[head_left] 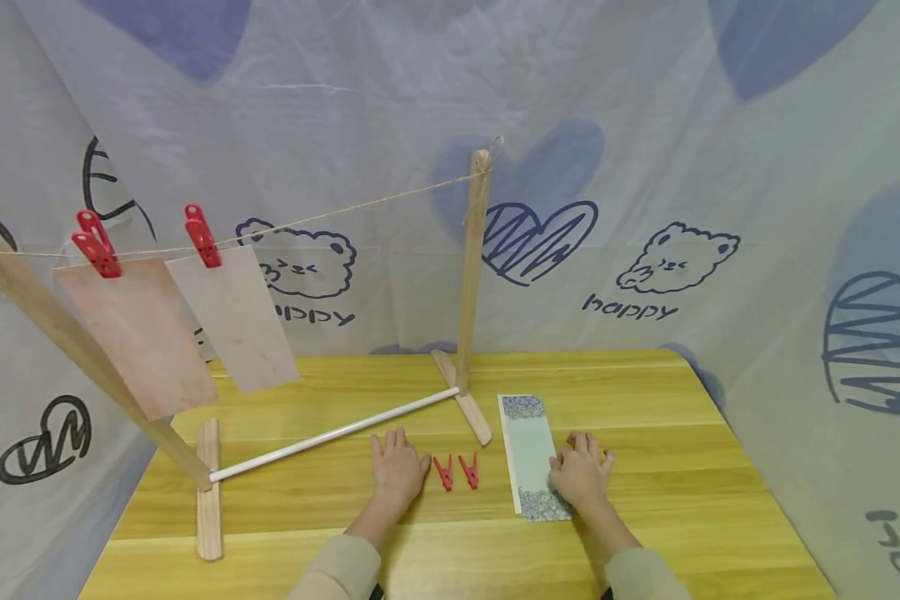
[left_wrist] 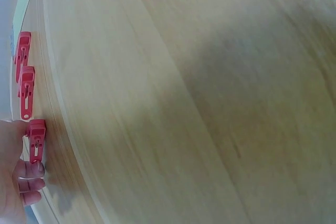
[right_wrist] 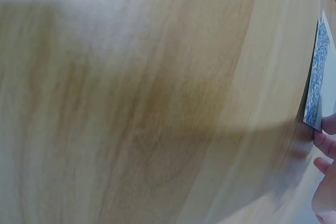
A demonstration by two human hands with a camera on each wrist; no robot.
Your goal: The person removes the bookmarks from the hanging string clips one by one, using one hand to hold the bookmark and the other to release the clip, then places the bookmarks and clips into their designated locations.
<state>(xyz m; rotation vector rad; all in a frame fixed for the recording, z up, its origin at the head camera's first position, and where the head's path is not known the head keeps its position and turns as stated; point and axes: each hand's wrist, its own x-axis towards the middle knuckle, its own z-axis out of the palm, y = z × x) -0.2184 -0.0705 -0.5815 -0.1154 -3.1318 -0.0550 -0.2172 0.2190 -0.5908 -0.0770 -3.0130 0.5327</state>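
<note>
My left hand is low over the table beside two red clothespins. In the left wrist view it pinches another red clothespin between thumb and fingers; the head view hides that one. To the right lies a pale green paper card with blue lace-like patterned ends, over a white sheet whose edge shows at its left. My right hand pinches the right edge of the card. In the right wrist view the thumb and fingers meet at the patterned card's corner.
A wooden stand with two posts, a white rod and a string takes up the left side. Two sheets, one pinkish and one whitish, hang from red clothespins. A patterned cloth surrounds the table.
</note>
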